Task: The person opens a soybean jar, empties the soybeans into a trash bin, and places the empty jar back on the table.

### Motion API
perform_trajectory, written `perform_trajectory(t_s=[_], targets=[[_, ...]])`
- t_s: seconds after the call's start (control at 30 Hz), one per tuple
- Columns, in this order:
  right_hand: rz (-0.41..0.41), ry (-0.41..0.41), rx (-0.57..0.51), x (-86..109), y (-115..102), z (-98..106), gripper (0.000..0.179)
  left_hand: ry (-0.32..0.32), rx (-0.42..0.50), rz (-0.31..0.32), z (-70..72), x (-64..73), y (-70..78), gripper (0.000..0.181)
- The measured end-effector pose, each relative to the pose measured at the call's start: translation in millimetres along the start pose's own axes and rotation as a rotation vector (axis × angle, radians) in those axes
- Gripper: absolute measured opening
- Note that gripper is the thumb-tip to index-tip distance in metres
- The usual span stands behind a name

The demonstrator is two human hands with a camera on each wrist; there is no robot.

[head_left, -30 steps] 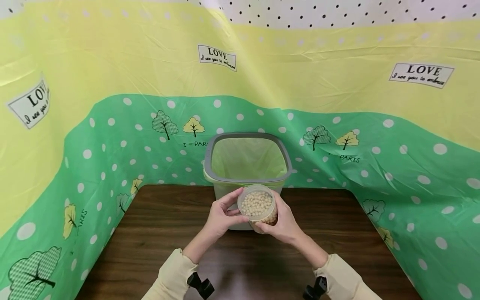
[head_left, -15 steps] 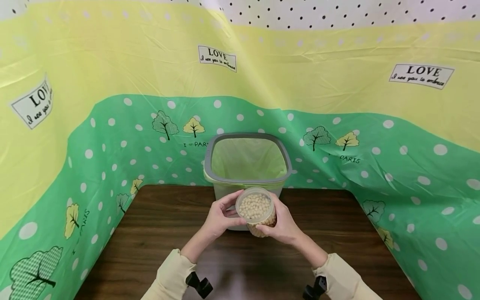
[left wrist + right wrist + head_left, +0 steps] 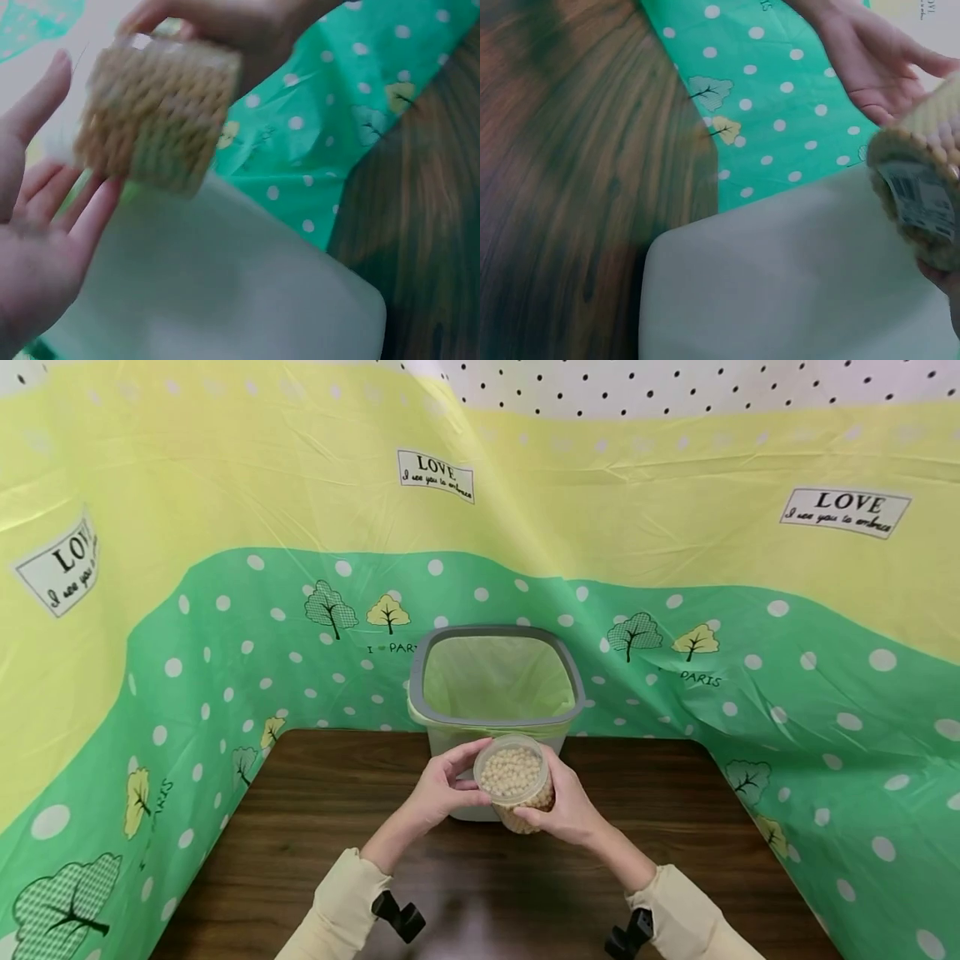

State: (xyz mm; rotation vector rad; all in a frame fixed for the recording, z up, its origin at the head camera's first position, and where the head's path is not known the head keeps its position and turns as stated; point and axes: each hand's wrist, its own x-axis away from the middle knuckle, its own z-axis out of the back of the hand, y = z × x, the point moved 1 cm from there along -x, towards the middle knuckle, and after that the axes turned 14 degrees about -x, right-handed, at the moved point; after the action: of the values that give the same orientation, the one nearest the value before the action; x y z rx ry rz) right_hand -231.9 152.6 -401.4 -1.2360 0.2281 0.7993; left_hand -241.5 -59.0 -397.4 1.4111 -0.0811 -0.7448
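Observation:
Both hands hold a clear round jar of small pale beige balls above the table, in front of a bin. Its translucent top faces up toward the head camera. My left hand spreads thumb and fingers around the left side of the top end. The right hand grips the jar's body from the right, thumb across the near side. In the left wrist view, the jar leans over close to the left fingers. A printed barcode label shows on its base in the right wrist view.
The bin has a grey rim and pale walls, with a light green liner inside. It stands at the back of the dark wooden table. Printed yellow and green cloth surrounds the table. Black wrist mounts sit at both cuffs.
Over the past second the jar has come slightly down and nearer, its top staying between both hands. The left hand has shifted a little around it; the bin has stayed in place.

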Motion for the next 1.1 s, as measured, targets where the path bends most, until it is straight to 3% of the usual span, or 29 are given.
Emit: perform_trajectory(t_s=[0.07,0.13,0.27,0.37,0.47,0.63,0.73,0.87,0.93,1.0,1.1], targets=[[0.01,0.034,0.027,-0.2,0,0,0.079,0.026,-0.02,0.013,-2.0,1.0,1.5,0.078],[-0.009,0.034,-0.019,-0.7,0,1,0.076,0.035,-0.018,0.024,-1.3,2.1,2.9,0.072],[-0.068,-0.064,-0.189,-1.5,-1,5,0.07,-0.01,0.022,0.014,5.1,2.2,2.5,0.067],[-0.082,-0.142,-0.244,-2.1,-2,5,0.07,-0.075,0.03,-0.017,6.8,0.7,2.0,0.077],[-0.054,-0.135,-0.191,-2.4,-3,3,0.071,-0.096,0.013,-0.032,4.6,1.1,2.9,0.087],[0.013,0.014,-0.006,-3.9,-18,-3,0.074,0.053,-0.052,-0.031,-4.6,3.1,6.4,0.083],[0.014,0.023,-0.053,-4.2,-18,-1,0.074,0.073,-0.024,-0.043,-3.6,2.1,9.1,0.079],[-0.001,-0.077,-0.199,-4.5,-6,5,0.074,-0.041,0.033,-0.049,6.4,-3.0,8.9,0.081],[-0.002,-0.106,-0.217,-5.3,-5,5,0.074,-0.069,0.034,-0.042,8.1,-4.9,8.2,0.083],[-0.004,-0.091,-0.19,-5.1,-4,4,0.073,-0.046,0.026,-0.038,5.8,-5.6,7.9,0.085],[0.013,-0.012,-0.085,-3.9,-2,2,0.073,0.064,-0.004,-0.041,-0.5,-4.1,7.6,0.083]])
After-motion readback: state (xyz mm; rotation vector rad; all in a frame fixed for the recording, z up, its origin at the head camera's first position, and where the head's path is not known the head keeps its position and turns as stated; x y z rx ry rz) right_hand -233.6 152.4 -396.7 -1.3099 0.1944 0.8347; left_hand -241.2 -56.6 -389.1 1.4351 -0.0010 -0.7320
